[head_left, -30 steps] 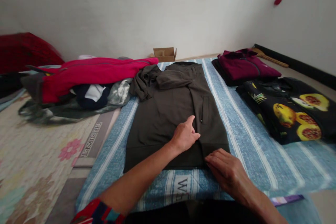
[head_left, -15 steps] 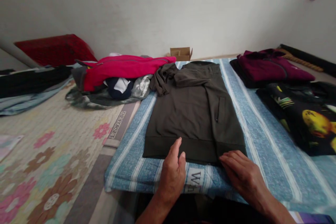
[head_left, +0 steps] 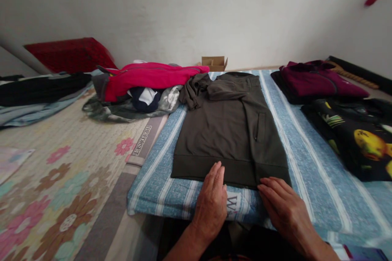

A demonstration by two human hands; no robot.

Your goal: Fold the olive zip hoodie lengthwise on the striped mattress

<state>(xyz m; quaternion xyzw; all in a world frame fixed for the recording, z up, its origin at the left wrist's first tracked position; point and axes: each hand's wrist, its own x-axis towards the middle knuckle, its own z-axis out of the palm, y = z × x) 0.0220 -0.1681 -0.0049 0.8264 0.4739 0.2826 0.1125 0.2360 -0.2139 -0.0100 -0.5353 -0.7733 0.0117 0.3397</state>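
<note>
left hand (head_left: 212, 195) was straight-fingered, empty, right hand (head_left: 283, 200) at dark olive fabric jacket's (head_left: 223, 126) hem (head_left: 214, 168), grip unclear, body laid flat, bunched sleeve (head_left: 196, 87) beyond unsmoothed.

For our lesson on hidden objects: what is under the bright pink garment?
Under the pink garment, a navy bundle and mottled grey cloth partly show; anything fully covered cannot be seen.

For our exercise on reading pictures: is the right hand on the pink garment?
No, the right hand is at the hem of the olive garment, while the pink garment lies farther away, to the left.
</note>
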